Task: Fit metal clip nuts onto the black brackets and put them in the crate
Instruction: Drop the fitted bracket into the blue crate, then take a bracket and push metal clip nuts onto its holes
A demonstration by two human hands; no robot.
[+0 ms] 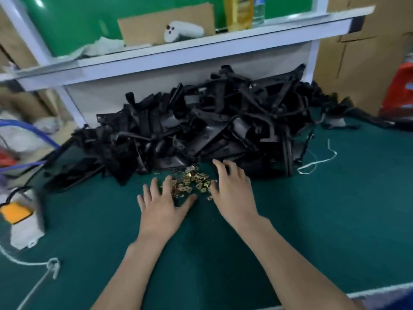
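Clip nuts (192, 183) lie before the brackets (201, 128), left hand (164, 205) and right hand (232, 189) spread flanking them, seemingly to pick.

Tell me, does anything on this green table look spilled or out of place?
The black brackets lie in a tangled heap against the shelf; the clip nuts are scattered loose between the left hand and right hand. Neither pile is contained.

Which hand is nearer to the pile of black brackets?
Right. The right hand has its fingertips at the near edge of the pile of black brackets; the left hand lies further back, beside the clip nuts.
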